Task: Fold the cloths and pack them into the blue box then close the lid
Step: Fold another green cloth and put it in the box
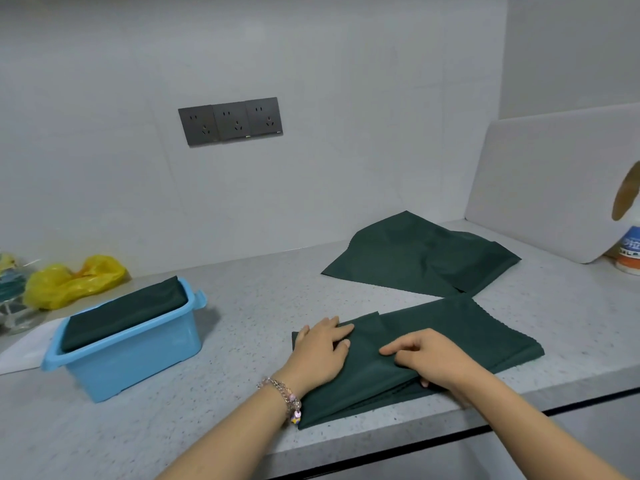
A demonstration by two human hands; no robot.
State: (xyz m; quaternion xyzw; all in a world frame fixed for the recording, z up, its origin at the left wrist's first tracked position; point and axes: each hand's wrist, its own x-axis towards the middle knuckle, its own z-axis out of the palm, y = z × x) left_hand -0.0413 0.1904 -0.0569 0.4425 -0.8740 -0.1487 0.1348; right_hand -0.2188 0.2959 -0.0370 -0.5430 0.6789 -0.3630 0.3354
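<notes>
A dark green cloth (460,336), partly folded, lies near the counter's front edge. My left hand (320,348) rests flat on its left end with the fingers straight. My right hand (429,358) grips the cloth's near folded edge, fingers on top and thumb tucked under the layers. A second dark green cloth (422,258) lies loosely spread farther back on the right. The blue box (138,355) stands at the left, open, with folded dark green cloth (124,311) stacked up to its rim. A white sheet (24,348) that may be the lid lies behind the box.
A yellow plastic bag (72,280) and clear items sit at the far left by the wall. A white board (547,188) leans at the right, with a bottle (630,251) beside it. Wall sockets (230,121) are above. The counter edge (415,441) runs just under my forearms.
</notes>
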